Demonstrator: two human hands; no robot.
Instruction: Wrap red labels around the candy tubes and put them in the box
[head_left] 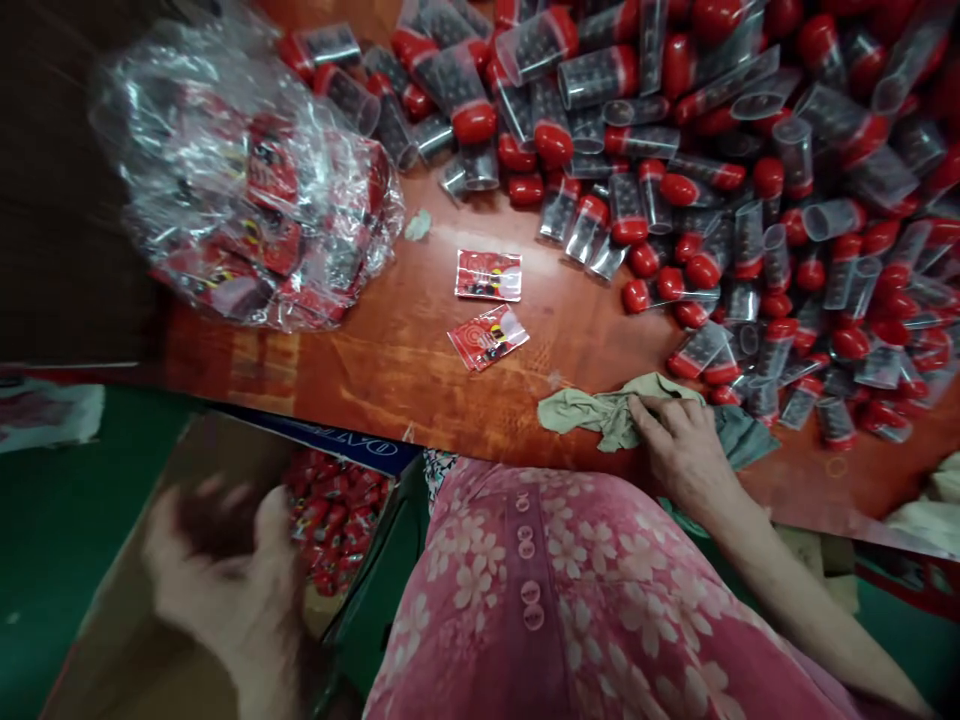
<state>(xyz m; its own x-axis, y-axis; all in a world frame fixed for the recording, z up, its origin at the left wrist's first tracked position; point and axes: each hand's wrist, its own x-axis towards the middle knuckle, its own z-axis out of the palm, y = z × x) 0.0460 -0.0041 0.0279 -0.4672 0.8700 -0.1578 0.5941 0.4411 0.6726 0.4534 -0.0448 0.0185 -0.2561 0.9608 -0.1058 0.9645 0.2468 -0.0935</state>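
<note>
My left hand point(225, 580) hangs over the open cardboard box at the lower left, blurred by motion. Its fingers and thumb are apart and curved, and I see nothing held between them. In the box lie many small red packed pieces point(341, 520). At the table's front edge my right hand point(686, 445) has its fingers closed on a crumpled pale green cloth point(592, 415). A darker grey-green cloth point(742, 435) shows beside that hand. Two red printed packets point(489, 276) lie on the table between the hands, one of them tilted.
A large heap of clear tubes with red rounded caps point(630, 200) covers the back and right of the table point(360, 375). At the back left stands a clear plastic bag point(262, 190) of red packets. The cardboard box point(127, 590) sits below the table edge.
</note>
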